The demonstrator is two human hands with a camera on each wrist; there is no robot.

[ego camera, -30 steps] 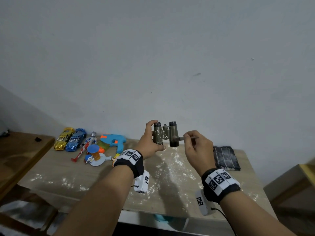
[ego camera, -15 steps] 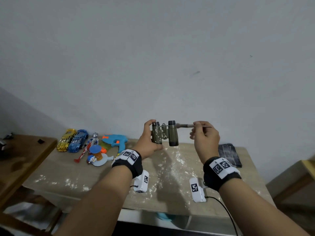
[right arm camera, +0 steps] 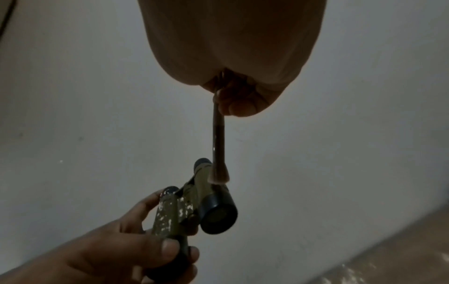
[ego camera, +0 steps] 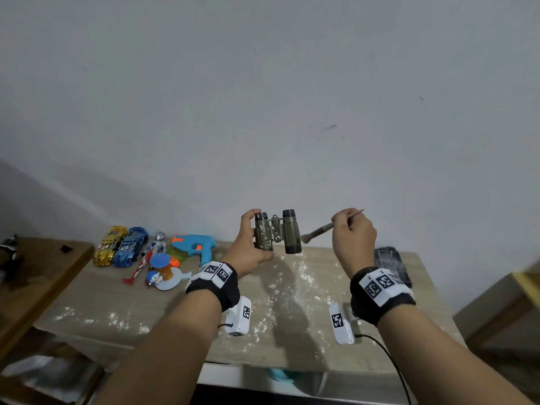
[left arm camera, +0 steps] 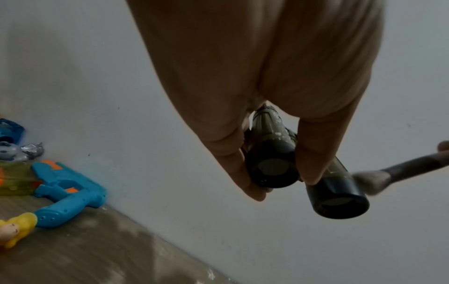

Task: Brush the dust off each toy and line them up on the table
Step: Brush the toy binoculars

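My left hand [ego camera: 251, 247] grips olive toy binoculars [ego camera: 277, 233] by their left barrel, held up above the table. White dust flecks that barrel [right arm camera: 167, 217]; the right barrel [left arm camera: 337, 194] looks cleaner. My right hand [ego camera: 352, 233] pinches a thin brush [ego camera: 320, 230], its bristles [right arm camera: 218, 175] touching the right barrel's outer side. A row of toys lies at the table's back left: a gold car [ego camera: 109, 245], a blue car [ego camera: 130, 247], a silver-red figure [ego camera: 149, 252], a blue water gun [ego camera: 195, 247] and a small blue cat toy [ego camera: 159, 274].
The wooden table [ego camera: 292, 331] carries scattered white powder in the middle and front left. A dark folded cloth [ego camera: 391, 264] lies at the back right. A darker wooden surface [ego camera: 38, 273] adjoins on the left. The wall stands just behind.
My right hand swept the brush from the top of the right barrel down its outer side. The binoculars stayed in my left hand, nearly still.
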